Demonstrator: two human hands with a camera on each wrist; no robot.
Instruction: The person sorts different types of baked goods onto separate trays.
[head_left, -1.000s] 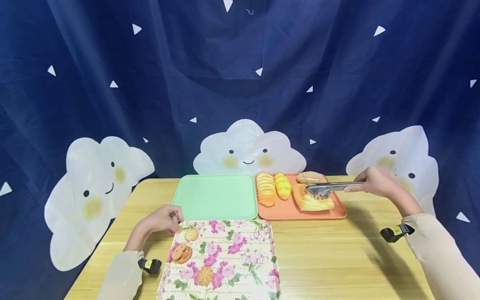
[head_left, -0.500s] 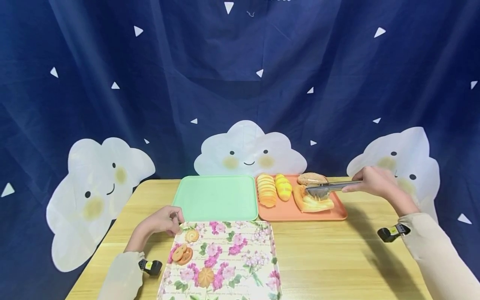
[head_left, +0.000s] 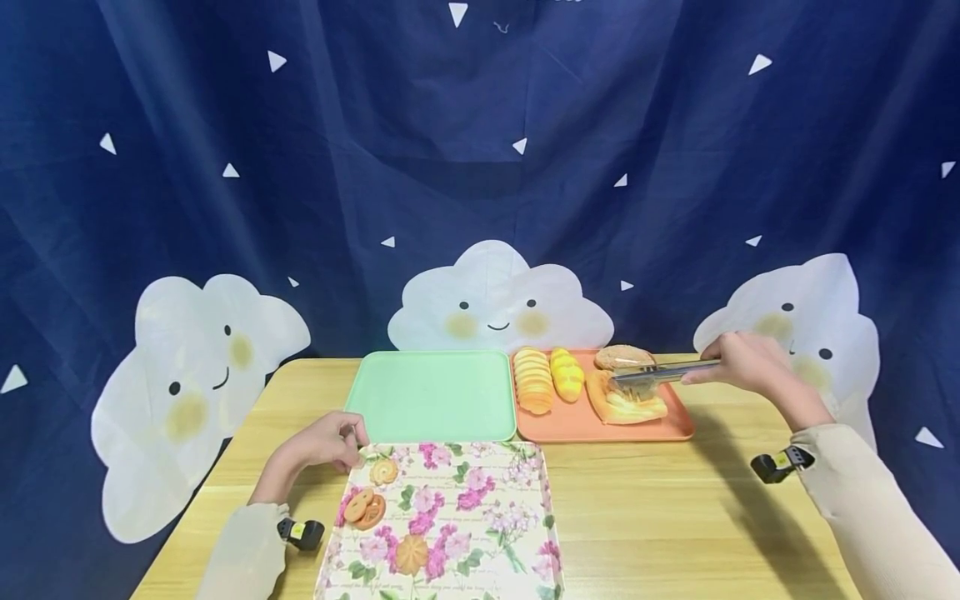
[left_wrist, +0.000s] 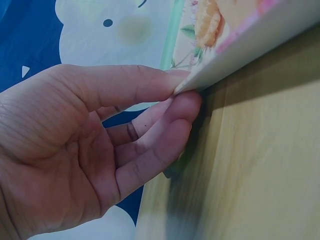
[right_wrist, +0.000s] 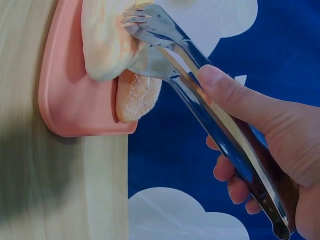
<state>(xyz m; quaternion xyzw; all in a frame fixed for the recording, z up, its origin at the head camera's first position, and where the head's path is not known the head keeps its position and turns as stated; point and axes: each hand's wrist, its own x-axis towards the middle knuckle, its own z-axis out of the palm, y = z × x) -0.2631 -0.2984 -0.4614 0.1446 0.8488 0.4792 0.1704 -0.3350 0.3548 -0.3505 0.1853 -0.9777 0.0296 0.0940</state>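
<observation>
Overhead, the right hand (head_left: 738,362) holds metal tongs (head_left: 660,373) out over the orange tray (head_left: 600,427), their tips at a flat pastry (head_left: 626,404) lying near a sugared bun (head_left: 622,357), a yellow roll (head_left: 566,373) and a sliced loaf (head_left: 531,379). Only the right wrist view shows the fingers (right_wrist: 235,97) wrapped round the tongs' arms and the toothed tips (right_wrist: 145,22) closed on the pastry's edge. The left hand (head_left: 322,443) sits at the corner of the floral tray (head_left: 480,533), which carries cookies (head_left: 365,507). Up close, the left wrist view reveals thumb and fingers (left_wrist: 175,115) pinching that tray's rim. A green tray (head_left: 431,396) lies between on the worktop (head_left: 675,517).
</observation>
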